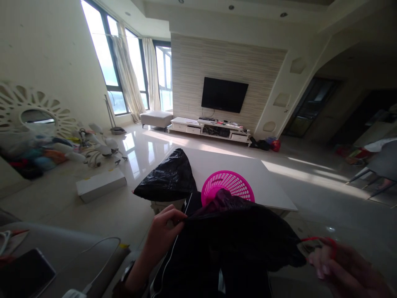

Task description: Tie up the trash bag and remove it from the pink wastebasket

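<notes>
honestly the black bag [245, 236] looks light and floppy, left hand [161, 236] pinching its edge, right hand [341, 269] pinching the red drawstring [319, 240].

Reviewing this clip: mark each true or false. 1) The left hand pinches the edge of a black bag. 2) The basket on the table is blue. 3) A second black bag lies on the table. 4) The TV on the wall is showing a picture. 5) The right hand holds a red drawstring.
1) True: the left hand grips the black bag at its edge.
2) False: the basket is pink.
3) True: a second black bag lies on the white table.
4) False: the TV is dark.
5) True: the right hand holds the red drawstring.
</notes>
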Demonstrator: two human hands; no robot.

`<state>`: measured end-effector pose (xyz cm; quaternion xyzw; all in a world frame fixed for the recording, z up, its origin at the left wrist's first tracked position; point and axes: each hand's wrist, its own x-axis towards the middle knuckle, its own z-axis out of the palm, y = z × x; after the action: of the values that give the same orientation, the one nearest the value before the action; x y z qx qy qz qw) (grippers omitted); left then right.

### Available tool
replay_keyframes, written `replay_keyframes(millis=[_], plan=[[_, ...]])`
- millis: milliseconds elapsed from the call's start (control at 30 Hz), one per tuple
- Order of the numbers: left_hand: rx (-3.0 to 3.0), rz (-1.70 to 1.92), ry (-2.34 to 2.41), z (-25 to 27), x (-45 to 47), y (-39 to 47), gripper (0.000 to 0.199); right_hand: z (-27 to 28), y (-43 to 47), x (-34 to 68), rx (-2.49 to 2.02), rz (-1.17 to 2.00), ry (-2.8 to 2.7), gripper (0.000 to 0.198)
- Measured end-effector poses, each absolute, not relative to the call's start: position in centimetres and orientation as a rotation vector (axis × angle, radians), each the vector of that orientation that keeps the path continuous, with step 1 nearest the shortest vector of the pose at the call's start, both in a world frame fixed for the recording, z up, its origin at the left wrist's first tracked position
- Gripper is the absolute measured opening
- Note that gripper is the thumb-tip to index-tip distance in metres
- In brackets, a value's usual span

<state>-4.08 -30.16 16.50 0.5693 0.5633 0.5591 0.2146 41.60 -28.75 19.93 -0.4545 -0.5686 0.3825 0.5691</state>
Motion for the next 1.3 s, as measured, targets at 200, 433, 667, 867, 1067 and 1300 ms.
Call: replay_keyframes(millis=[200,433,667,867,1067,1300], plan=[[1.547,1.598,1.452,17.9,-3.6,-31.0,0.028,18.9,-28.4,42.2,-1.112,0.953,-1.162,0.042],[1.221,1.645,1.326,15.5,-3.6,-29.3,0.055,19.6,-28.2,41.7,-1.136,0.965,-0.881,0.082],[1.074,1.727,1.254,15.9,-3.3,-29.6,0.043,20.7,-29.1,40.4,-1.144,0.974,-0.936,0.074],[1.176,1.637,1.366,17.5,-3.4,-30.5,0.037,20.4,-27.9,41.8,-1.168,1.0,-0.912,0.084],[1.388,1.446,1.557,18.8,-5.2,-31.9,0.034,21.9,-28.5,40.7,-1.15,1.0,-1.025,0.065],[1.306,1.857,1.172,22.1,-6.6,-35.0,0.022,20.4,-28.9,41.2,-1.314,1.167,-0.962,0.042]])
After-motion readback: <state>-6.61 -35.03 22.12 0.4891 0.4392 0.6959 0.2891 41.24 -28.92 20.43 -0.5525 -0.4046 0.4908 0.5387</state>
